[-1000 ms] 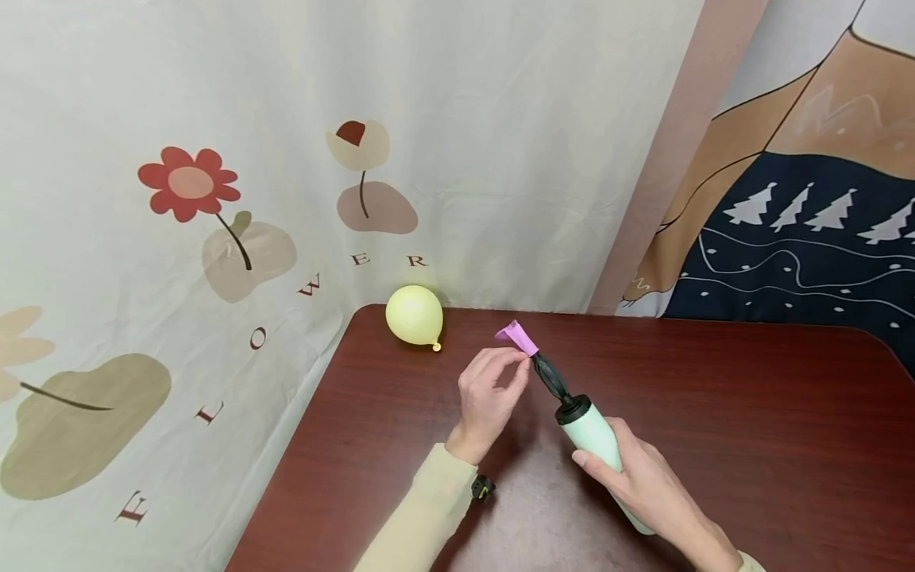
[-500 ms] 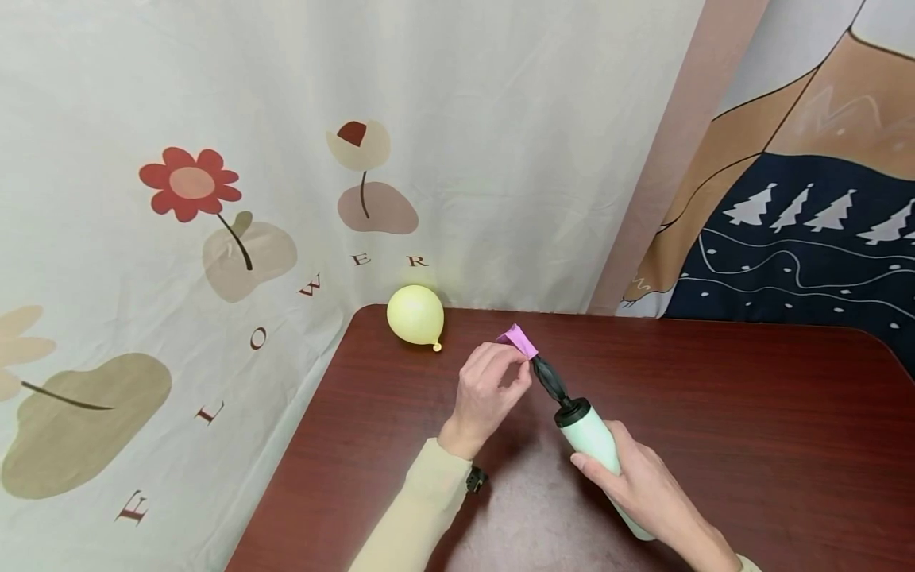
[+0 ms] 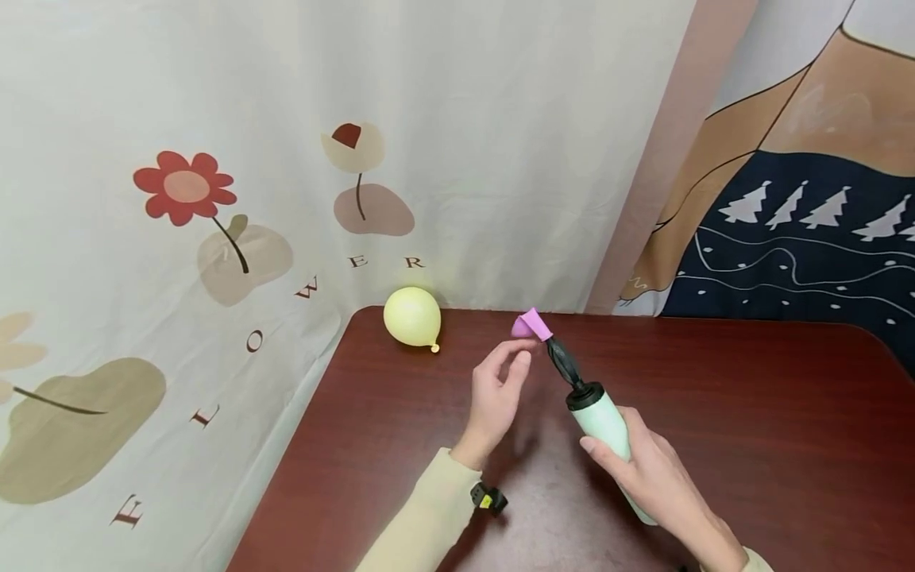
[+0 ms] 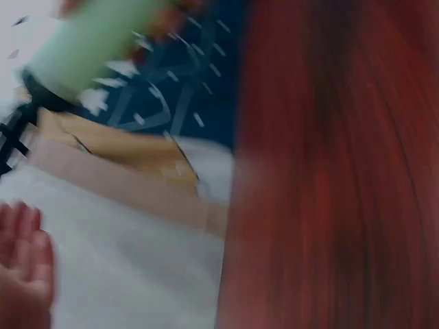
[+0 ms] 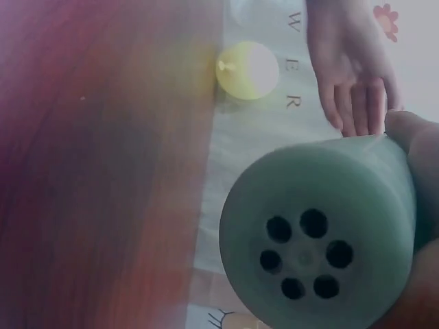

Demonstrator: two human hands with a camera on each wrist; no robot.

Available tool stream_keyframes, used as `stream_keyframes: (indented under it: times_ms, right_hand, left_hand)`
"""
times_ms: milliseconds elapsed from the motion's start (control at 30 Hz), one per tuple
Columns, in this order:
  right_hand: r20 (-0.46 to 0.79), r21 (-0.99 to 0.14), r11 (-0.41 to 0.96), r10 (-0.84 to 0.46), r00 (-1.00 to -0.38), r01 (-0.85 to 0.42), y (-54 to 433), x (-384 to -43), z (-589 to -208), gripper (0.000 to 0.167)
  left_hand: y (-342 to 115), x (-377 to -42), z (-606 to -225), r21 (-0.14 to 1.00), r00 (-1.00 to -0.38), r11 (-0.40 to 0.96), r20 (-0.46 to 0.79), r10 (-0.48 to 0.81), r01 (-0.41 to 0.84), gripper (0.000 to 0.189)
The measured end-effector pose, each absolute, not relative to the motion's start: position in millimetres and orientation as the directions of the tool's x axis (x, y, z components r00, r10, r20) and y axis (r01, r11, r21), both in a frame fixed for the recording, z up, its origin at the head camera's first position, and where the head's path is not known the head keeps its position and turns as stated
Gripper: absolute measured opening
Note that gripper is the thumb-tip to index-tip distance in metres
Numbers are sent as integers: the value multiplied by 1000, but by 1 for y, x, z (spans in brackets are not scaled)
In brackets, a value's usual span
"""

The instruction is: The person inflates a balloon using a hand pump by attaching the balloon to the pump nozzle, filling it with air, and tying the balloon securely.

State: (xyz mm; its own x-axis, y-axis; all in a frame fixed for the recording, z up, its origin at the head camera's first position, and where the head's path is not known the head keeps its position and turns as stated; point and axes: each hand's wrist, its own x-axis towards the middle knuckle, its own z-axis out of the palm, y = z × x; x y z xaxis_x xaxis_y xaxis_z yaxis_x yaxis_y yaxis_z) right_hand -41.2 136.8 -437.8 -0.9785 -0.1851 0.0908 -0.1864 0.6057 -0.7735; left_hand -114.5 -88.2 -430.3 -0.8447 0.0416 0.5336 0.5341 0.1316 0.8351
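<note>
My right hand (image 3: pixel 661 477) grips a mint-green hand balloon pump (image 3: pixel 602 425) round its body, thumb along the near side. The pump's black twisted nozzle (image 3: pixel 563 361) points up and to the left. A limp purple balloon (image 3: pixel 534 324) sits over the nozzle's tip, its free end bent over to the left. My left hand (image 3: pixel 496 397) is close beside the balloon's neck, thumb and fingers apart and nothing between them. In the right wrist view the pump's holed end (image 5: pixel 305 257) fills the foreground, with the left hand's relaxed fingers beyond it.
A blown-up, tied yellow balloon (image 3: pixel 412 318) lies at the table's back left corner. The dark red-brown table (image 3: pixel 750 413) meets a pale flower-print curtain (image 3: pixel 500 159) at its back edge. A dark blue printed cloth (image 3: pixel 808 246) hangs at the right.
My left thumb and fingers have let go of the purple balloon's neck and spread apart. The pump with the purple balloon has moved slightly up and to the right.
</note>
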Motion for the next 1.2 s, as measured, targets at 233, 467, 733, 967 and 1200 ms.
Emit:
stream_keyframes:
  times_ms: [233,467,733,967,1200]
  right_hand:
    - [161,-752,612,-192,-968,-246,130,-37,-444,52]
    - [102,-808,543,-253,-962,-229,128,-36,-441,46]
    - [41,-985,110,-591,-805,-131,142,-44,-438,25]
    - [81,-945,241,-481,-873,-221,136,-44,-440,33]
    - [232,-749,570,-254,-939,-339,128,-38,-448,47]
  left_hand:
    - [-68,-116,-417,839,-974,-526,210,81,137,30]
    - [-66,-116,-422,822,-926,-549,311,212,151,16]
    - [-77,-120,-420,796,-776,-587,461,430,148,24]
    - [-81,-115,-419,775,-769,-628,441,463,67,46]
    - [-75,-110,-415,733,-937,-664,320,141,150,25]
